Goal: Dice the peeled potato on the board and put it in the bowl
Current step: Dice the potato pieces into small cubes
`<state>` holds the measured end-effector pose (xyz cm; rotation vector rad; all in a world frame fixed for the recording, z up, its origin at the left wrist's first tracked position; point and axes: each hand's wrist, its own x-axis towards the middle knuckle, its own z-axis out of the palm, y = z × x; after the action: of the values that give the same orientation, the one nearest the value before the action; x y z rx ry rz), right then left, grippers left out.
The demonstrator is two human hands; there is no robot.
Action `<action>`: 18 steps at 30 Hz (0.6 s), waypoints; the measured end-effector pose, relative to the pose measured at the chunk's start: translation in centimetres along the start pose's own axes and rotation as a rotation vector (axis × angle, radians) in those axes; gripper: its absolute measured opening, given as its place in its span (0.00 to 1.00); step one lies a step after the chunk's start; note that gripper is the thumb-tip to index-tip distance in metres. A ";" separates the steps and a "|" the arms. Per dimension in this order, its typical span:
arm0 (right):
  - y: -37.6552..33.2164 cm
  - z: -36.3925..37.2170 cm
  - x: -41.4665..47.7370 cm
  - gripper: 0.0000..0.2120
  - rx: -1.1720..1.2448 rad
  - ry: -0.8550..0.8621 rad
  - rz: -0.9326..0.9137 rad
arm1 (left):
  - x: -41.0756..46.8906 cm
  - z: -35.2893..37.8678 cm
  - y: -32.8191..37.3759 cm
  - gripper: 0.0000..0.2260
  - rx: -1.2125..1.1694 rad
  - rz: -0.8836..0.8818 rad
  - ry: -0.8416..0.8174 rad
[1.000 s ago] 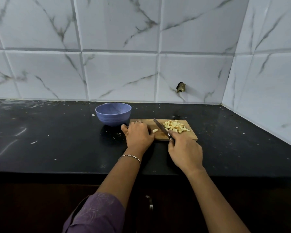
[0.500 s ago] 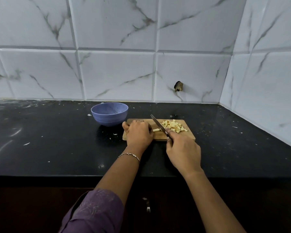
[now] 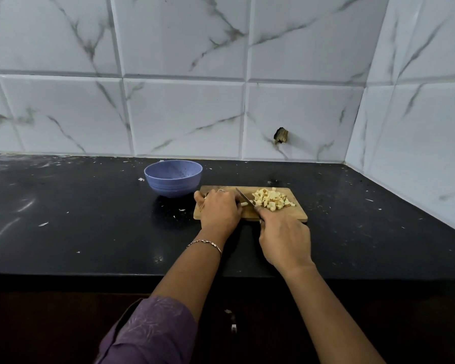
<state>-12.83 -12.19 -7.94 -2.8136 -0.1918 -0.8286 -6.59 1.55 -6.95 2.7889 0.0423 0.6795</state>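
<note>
Left hand (image 3: 220, 211) curled on board (image 3: 296, 214), hold hidden; right hand (image 3: 284, 240) grips knife (image 3: 244, 199): cutting this close beside the left, I judge it could nick skin.

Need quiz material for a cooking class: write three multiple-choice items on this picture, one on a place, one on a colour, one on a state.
1. Where is the bowl relative to the cutting board? A. left of it B. right of it C. on it
2. What colour is the bowl? A. red B. blue-purple C. yellow
3. What is the right hand doing? A. lying flat, empty B. gripping the knife C. lifting the bowl
Answers: 1 A, it stands on the counter off the board's left end. 2 B, its wall shows that colour. 3 B, it curls round the handle, blade over the board.
</note>
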 end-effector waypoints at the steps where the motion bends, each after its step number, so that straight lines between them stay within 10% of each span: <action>1: 0.1 0.0 -0.1 0.22 0.006 0.009 0.016 | 0.0 0.0 0.0 0.10 0.003 0.005 0.001; 18: -0.3 -0.1 0.0 0.21 0.022 -0.006 -0.071 | -0.4 -0.1 0.2 0.10 -0.066 -0.003 -0.006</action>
<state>-12.99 -11.91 -7.83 -2.8033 -0.3021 -0.8281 -7.03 1.34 -6.96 2.7274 0.0218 0.6596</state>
